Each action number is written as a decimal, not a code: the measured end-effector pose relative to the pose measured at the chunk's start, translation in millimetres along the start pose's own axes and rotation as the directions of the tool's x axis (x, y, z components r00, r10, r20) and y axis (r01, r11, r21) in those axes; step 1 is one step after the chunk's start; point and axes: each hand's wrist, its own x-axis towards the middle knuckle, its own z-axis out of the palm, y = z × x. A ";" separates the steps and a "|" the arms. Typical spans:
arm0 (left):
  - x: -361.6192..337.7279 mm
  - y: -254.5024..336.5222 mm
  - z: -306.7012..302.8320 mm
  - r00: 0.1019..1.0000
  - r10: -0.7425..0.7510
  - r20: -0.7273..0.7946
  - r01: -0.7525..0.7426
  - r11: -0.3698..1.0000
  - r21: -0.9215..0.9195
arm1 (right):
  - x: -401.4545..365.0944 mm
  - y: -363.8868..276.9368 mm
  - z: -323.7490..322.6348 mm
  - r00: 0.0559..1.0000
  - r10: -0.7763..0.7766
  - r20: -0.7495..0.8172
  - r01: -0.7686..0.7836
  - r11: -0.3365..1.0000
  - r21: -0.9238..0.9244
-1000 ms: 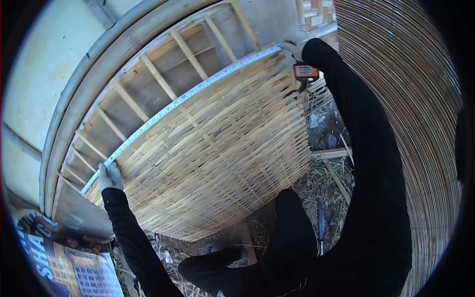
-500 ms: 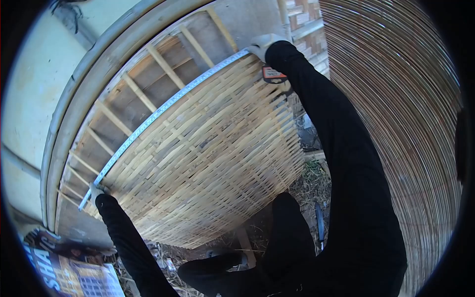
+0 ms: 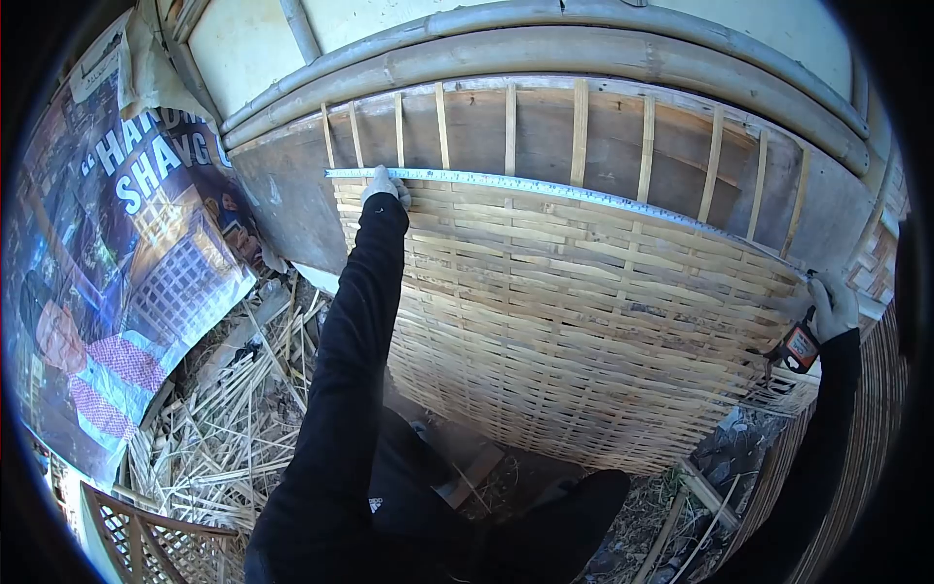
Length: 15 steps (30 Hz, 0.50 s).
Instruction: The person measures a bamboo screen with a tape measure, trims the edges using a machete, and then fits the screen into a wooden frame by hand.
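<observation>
A half-woven bamboo mat (image 3: 545, 292) leans in front of me, its bare upright strips (image 3: 511, 127) sticking out above the weave. Along the weave's top edge stretches the pale blade of a tape measure (image 3: 564, 189). Near the blade's left end, my gloved left hand (image 3: 386, 185) closes on it against the mat. At the upper right corner of the mat, my gloved right hand (image 3: 834, 307) grips the blade's other end. Just beneath that hand hangs the black and orange tape case (image 3: 800, 348). Some of the right fingers are hidden.
Thick bamboo poles (image 3: 506, 54) run across the wall behind the mat. A printed banner (image 3: 136, 243) hangs at the left, above a heap of bamboo scraps (image 3: 219, 419). Rolled bamboo blinds (image 3: 880, 419) stand at the right. A lattice panel (image 3: 156, 535) sits lower left.
My view has swung left, bringing the banner and scraps into sight. The tape stays stretched along the weave's top edge, with both hands still at its ends.
</observation>
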 end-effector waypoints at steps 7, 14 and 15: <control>6.8 6.5 -4.4 0.993 -0.052 0.103 0.030 0.979 0.202 | -3.7 -3.2 -12.1 0.994 -0.111 0.022 0.113 0.985 -0.127; -19.5 21.8 9.4 1.000 -0.006 -0.018 0.013 0.918 0.395 | -5.7 -22.6 -16.3 1.000 0.008 -0.002 -0.008 0.999 -0.037; -20.3 20.2 10.6 0.998 0.042 -0.053 -0.018 0.920 0.392 | -7.5 -18.3 -15.7 1.000 0.009 -0.003 -0.009 0.999 -0.039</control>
